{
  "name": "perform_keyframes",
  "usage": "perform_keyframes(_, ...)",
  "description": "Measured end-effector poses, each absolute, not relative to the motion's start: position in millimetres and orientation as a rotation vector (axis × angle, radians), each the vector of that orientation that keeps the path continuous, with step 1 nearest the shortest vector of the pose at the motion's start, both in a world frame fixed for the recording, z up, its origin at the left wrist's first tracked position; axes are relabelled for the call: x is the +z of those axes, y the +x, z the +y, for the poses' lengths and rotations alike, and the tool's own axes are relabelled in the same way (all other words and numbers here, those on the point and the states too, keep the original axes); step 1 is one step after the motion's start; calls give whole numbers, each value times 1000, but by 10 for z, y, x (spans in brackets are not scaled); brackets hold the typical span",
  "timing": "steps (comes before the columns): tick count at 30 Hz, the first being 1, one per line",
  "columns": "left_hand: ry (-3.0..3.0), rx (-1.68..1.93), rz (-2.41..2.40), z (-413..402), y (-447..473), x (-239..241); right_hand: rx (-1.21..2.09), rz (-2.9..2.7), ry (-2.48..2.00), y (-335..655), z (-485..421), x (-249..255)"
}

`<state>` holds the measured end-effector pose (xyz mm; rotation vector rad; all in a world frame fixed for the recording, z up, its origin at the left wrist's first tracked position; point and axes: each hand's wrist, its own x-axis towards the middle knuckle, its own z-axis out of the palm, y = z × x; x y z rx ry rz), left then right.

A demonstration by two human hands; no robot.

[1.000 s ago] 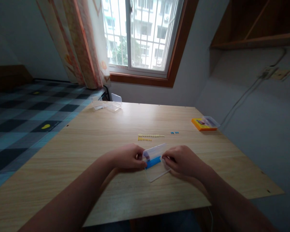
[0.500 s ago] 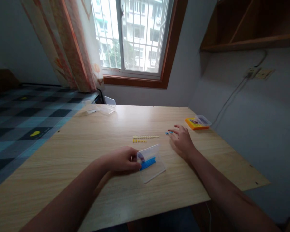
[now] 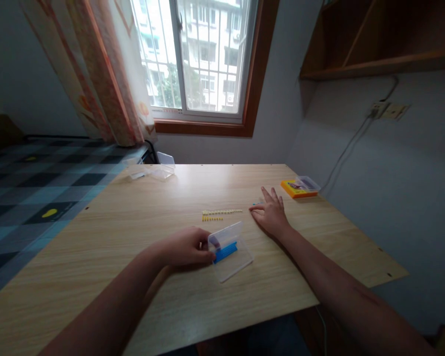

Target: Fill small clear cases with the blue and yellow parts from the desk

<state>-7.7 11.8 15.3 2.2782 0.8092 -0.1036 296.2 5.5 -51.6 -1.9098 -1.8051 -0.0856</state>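
Note:
My left hand (image 3: 188, 246) grips the left end of a clear plastic case (image 3: 237, 264), its lid tilted up. A blue strip of small pieces (image 3: 226, 251) lies inside the case along the fold. My right hand (image 3: 270, 212) rests on the table with its fingers spread, partly covering some tiny blue pieces (image 3: 256, 203). Whether its thumb and forefinger touch a small piece cannot be made out. Between the hands and further back lie a row of cream pieces (image 3: 222, 212) and a shorter row of yellow pieces (image 3: 212, 219).
An orange-yellow box with a clear lid (image 3: 299, 188) sits at the table's right rear. Clear plastic containers (image 3: 162, 171) stand at the back left corner. The wooden table (image 3: 163, 306) borders a bed with a checked cover (image 3: 52, 193). A shelf (image 3: 374, 64) hangs at upper right.
My right hand has shifted slightly left and spread its fingers, now hiding more of the blue pieces. My left hand still holds the case. The whole view has moved a little.

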Motion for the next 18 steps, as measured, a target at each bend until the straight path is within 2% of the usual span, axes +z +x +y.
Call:
perform_keyframes(12,2242,-96,784,135,-93,115,-76,-1818,-1892,2969,53,-497)
perform_keyframes(18,2239,-99,771,118,-86,141,38,-1810,-1752,3041,-45,-385)
